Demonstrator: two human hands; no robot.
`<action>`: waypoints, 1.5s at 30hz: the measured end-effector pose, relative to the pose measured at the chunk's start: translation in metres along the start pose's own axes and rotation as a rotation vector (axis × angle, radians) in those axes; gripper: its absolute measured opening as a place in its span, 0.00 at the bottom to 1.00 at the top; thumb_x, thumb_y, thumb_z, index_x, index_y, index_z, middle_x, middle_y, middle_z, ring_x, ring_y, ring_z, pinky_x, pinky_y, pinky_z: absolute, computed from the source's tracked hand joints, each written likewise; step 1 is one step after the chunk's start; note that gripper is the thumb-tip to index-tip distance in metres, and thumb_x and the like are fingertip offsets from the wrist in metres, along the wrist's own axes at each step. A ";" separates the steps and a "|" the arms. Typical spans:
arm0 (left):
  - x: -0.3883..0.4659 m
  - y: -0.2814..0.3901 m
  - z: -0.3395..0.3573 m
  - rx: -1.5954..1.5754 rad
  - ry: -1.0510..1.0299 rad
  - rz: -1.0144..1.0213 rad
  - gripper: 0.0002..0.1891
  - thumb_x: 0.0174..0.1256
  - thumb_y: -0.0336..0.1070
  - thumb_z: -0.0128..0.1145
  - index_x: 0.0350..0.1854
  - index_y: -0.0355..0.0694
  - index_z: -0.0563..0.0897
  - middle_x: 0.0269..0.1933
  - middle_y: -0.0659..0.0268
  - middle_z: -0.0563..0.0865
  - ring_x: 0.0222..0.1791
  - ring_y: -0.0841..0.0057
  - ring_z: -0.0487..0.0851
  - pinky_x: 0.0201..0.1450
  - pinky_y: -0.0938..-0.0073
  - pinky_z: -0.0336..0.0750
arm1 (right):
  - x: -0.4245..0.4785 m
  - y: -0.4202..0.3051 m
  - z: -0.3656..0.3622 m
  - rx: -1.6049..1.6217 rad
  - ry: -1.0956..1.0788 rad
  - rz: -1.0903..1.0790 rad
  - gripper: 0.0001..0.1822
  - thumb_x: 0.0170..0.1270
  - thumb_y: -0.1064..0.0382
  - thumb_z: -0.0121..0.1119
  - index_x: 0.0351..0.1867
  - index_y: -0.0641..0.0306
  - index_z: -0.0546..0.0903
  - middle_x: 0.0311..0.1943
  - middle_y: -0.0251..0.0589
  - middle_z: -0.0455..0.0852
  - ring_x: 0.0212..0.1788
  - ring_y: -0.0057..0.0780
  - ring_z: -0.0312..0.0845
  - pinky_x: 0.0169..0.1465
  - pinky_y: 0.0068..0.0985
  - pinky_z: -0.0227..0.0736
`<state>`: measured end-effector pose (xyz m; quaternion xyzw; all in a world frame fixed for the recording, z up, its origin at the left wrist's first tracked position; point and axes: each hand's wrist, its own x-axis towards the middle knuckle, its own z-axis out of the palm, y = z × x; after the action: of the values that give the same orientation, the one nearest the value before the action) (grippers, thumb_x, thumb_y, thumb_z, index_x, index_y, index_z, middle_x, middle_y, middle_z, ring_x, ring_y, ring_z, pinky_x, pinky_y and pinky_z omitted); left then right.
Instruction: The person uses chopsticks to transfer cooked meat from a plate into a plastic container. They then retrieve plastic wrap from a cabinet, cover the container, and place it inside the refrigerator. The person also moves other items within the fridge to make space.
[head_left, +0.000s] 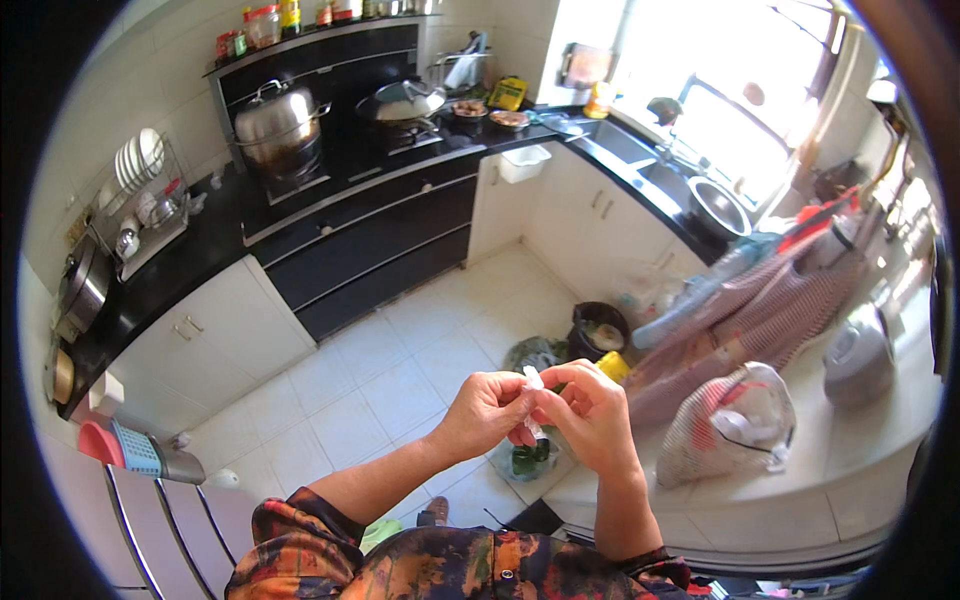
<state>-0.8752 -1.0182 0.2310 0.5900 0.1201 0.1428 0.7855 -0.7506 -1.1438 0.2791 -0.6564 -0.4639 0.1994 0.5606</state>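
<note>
Both hands meet in front of my body, over the tiled floor. My left hand (489, 411) pinches a small piece of thin white material (534, 379), perhaps plastic film or a small bag, between thumb and fingers. On its other side, my right hand (589, 411) grips the same piece with thumb and forefinger. A crumpled end of it hangs below the fingertips. Beneath the hands, a clear plastic bag with green leaves (531, 461) lies on the floor. Most of the white piece is covered by my fingers.
A black bin (598, 330) stands beyond my hands. At the right, a striped plastic bag (727, 427) sits on a white counter (806, 487). Ahead are a steel pot (277, 127) and a lidded wok (401, 103) on the stove. A sink (619, 142) lies under the window.
</note>
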 end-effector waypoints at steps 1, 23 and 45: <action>0.009 0.000 -0.016 0.008 0.012 -0.025 0.13 0.78 0.41 0.54 0.41 0.36 0.84 0.33 0.66 0.88 0.26 0.84 0.86 0.27 0.84 0.79 | 0.021 0.006 0.017 -0.013 -0.021 -0.010 0.06 0.62 0.72 0.67 0.40 0.70 0.84 0.35 0.37 0.82 0.28 0.14 0.80 0.29 0.15 0.72; 0.329 0.062 -0.166 0.224 0.233 -0.025 0.16 0.75 0.35 0.58 0.60 0.37 0.81 0.42 0.67 0.89 0.37 0.77 0.89 0.31 0.79 0.82 | 0.388 0.168 -0.017 0.109 -0.053 -0.042 0.06 0.62 0.68 0.67 0.33 0.69 0.83 0.26 0.33 0.82 0.26 0.15 0.75 0.30 0.18 0.71; 0.655 0.101 -0.431 0.552 0.394 0.357 0.08 0.68 0.33 0.61 0.40 0.33 0.86 0.26 0.57 0.88 0.23 0.78 0.87 0.27 0.73 0.78 | 0.757 0.250 0.052 0.134 0.058 0.168 0.07 0.69 0.69 0.63 0.43 0.71 0.83 0.30 0.35 0.86 0.27 0.16 0.79 0.30 0.17 0.74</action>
<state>-0.4282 -0.3675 0.1966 0.7522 0.1979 0.3502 0.5219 -0.3243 -0.4702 0.2288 -0.6594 -0.3765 0.2575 0.5977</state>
